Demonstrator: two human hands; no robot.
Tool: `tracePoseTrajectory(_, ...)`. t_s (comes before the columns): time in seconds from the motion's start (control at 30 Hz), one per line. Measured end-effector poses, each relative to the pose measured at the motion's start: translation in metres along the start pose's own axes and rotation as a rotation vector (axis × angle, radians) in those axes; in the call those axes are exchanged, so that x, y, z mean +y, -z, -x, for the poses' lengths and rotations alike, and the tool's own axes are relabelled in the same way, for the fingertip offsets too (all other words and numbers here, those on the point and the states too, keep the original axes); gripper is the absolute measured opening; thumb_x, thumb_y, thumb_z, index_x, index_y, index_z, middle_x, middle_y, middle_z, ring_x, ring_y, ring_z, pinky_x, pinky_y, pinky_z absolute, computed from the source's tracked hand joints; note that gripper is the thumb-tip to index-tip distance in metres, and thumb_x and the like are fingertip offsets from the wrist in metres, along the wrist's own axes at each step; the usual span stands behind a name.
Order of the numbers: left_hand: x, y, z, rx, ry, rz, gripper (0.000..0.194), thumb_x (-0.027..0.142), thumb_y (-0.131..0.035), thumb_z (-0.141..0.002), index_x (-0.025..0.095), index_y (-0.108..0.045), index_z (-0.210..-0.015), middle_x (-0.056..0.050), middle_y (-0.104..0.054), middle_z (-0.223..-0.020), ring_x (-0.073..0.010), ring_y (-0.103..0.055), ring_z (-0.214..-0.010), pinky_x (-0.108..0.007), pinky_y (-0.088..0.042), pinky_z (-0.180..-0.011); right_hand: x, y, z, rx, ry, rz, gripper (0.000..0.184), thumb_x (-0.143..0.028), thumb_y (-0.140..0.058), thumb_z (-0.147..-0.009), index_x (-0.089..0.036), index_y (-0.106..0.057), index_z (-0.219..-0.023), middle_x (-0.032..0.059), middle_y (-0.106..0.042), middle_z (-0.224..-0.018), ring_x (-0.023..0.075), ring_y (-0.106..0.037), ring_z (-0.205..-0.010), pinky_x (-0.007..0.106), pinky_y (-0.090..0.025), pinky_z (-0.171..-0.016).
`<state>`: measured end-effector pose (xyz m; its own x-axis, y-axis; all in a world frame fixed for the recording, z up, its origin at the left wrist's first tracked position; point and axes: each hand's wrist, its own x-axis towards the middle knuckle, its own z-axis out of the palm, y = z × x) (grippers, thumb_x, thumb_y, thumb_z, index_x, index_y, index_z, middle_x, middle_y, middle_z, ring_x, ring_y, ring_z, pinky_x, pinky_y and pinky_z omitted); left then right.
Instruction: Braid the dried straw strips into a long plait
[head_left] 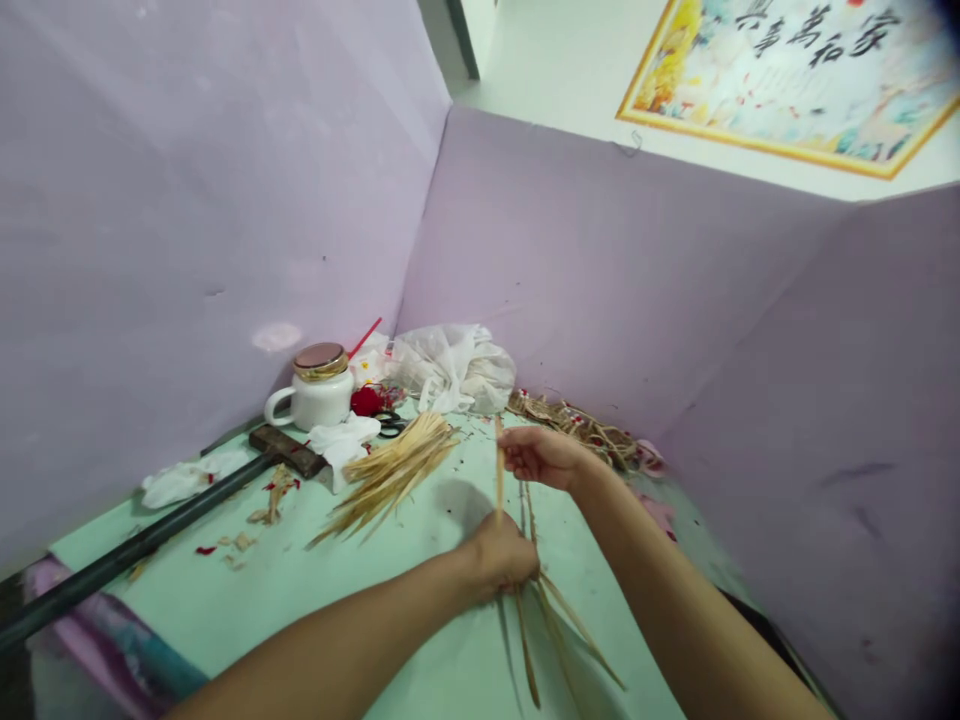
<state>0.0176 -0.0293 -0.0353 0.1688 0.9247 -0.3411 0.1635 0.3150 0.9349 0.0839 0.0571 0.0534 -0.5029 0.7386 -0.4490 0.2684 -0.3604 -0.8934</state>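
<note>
My left hand [504,556] is closed around several dry straw strips [564,622], whose ends fan out below it over the pale green tabletop. One pale strip [499,462] rises upright from the left fist. My right hand [541,456] pinches that strip near its upper end, thumb and fingers pressed together. Darker thin stalks [532,510] stick up behind the left hand. To the left of both hands lies a loose bundle of pale straw [405,465]. The inside of the left fist is hidden.
A hammer [289,452] with a long dark handle lies at the left. Behind it stand a white lidded mug [322,395], black-handled scissors [391,425] and a white plastic bag [457,368]. Brown fibre scraps [585,430] line the wall at the back right. Lilac walls [585,270] enclose the table.
</note>
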Motion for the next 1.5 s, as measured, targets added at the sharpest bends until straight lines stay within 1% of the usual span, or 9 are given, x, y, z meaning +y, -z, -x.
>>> tracePoseTrajectory(0.07, 0.006, 0.002, 0.005, 0.008, 0.016, -0.051, 0.014, 0.006, -0.051, -0.048, 0.015, -0.042, -0.043, 0.005, -0.032, -0.03, -0.008, -0.029, -0.028, -0.021, -0.018, -0.031, 0.01, 0.027, 0.03, -0.039, 0.167, -0.052, 0.011, -0.017, -0.056, -0.064, -0.014, -0.048, -0.059, -0.003, -0.052, -0.047, 0.0047, -0.048, -0.041, 0.014, -0.037, -0.04)
tracePoseTrajectory(0.13, 0.011, 0.004, 0.01, -0.017, 0.031, -0.085, 0.012, 0.007, -0.052, -0.05, 0.014, -0.045, -0.043, 0.004, -0.034, -0.03, -0.007, -0.028, -0.027, -0.021, -0.017, -0.031, 0.03, 0.048, 0.058, -0.163, 0.244, 0.053, 0.019, -0.025, -0.061, -0.059, -0.013, -0.047, -0.053, -0.0029, -0.049, -0.042, 0.0055, -0.044, -0.037, 0.016, -0.032, -0.036)
tracePoseTrajectory(0.23, 0.014, 0.005, 0.013, -0.039, 0.017, -0.078, 0.013, 0.008, -0.051, -0.052, 0.014, -0.045, -0.042, 0.005, -0.034, -0.03, -0.0054, -0.026, -0.026, -0.02, -0.015, -0.03, 0.067, 0.062, 0.084, -0.242, 0.05, 0.363, 0.017, -0.023, -0.065, -0.053, -0.012, -0.053, -0.056, -0.0029, -0.051, -0.043, 0.0059, -0.044, -0.036, 0.018, -0.034, -0.038)
tracePoseTrajectory(0.37, 0.014, 0.004, 0.014, -0.044, 0.001, -0.087, 0.014, 0.01, -0.049, -0.052, 0.015, -0.043, -0.041, 0.006, -0.033, -0.03, -0.0047, -0.023, -0.025, -0.02, -0.012, -0.029, 0.095, 0.056, 0.088, -0.109, -0.129, 0.749, 0.018, -0.016, -0.065, -0.047, -0.013, -0.059, -0.064, -0.0047, -0.052, -0.049, 0.0058, -0.043, -0.043, 0.017, -0.033, -0.042)
tracePoseTrajectory(0.6, 0.015, 0.002, 0.015, -0.055, -0.01, -0.176, 0.016, 0.011, -0.046, -0.051, 0.016, -0.039, -0.037, 0.006, -0.031, -0.029, -0.0047, -0.022, -0.024, -0.02, -0.01, -0.027, 0.098, 0.042, 0.087, 0.452, 0.189, 1.015, 0.021, -0.029, -0.052, -0.067, -0.017, -0.066, -0.078, 0.0035, -0.065, -0.075, 0.0124, -0.055, -0.064, 0.021, -0.036, -0.055)
tracePoseTrajectory(0.77, 0.013, 0.002, 0.014, -0.08, -0.014, -0.212, 0.016, 0.014, -0.048, -0.052, 0.015, -0.04, -0.038, 0.006, -0.032, -0.03, -0.004, -0.022, -0.024, -0.019, -0.011, -0.027, 0.107, 0.027, 0.084, 0.454, 0.17, 1.192, 0.015, -0.03, -0.057, -0.063, -0.021, -0.066, -0.072, 0.0021, -0.066, -0.073, 0.0136, -0.055, -0.065, 0.022, -0.031, -0.053)
tracePoseTrajectory(0.87, 0.013, 0.003, 0.013, -0.086, -0.014, -0.224, 0.016, 0.015, -0.048, -0.053, 0.016, -0.04, -0.039, 0.006, -0.032, -0.031, -0.004, -0.022, -0.024, -0.019, -0.011, -0.027, 0.11, 0.024, 0.082, 0.429, 0.2, 1.21, 0.015, -0.022, -0.053, -0.065, -0.021, -0.066, -0.071, 0.0031, -0.066, -0.073, 0.0138, -0.054, -0.065, 0.023, -0.028, -0.051)
tracePoseTrajectory(1.3, 0.012, 0.003, 0.012, -0.088, -0.019, -0.24, 0.015, 0.017, -0.048, -0.053, 0.016, -0.041, -0.04, 0.006, -0.032, -0.031, -0.0039, -0.022, -0.024, -0.019, -0.011, -0.027, 0.11, 0.029, 0.079, 0.479, 0.228, 1.029, 0.016, -0.02, -0.054, -0.064, -0.018, -0.067, -0.072, 0.0044, -0.065, -0.071, 0.0134, -0.053, -0.063, 0.022, -0.03, -0.052)
tracePoseTrajectory(1.5, 0.011, 0.007, 0.011, -0.126, -0.044, -0.216, 0.017, 0.019, -0.05, -0.056, 0.015, -0.042, -0.041, 0.006, -0.034, -0.033, -0.0034, -0.022, -0.025, -0.019, -0.012, -0.027, 0.117, 0.03, 0.071, 0.283, 0.302, 0.678, 0.023, -0.019, -0.051, -0.063, -0.014, -0.068, -0.077, 0.002, -0.064, -0.066, 0.0103, -0.051, -0.057, 0.019, -0.037, -0.052)
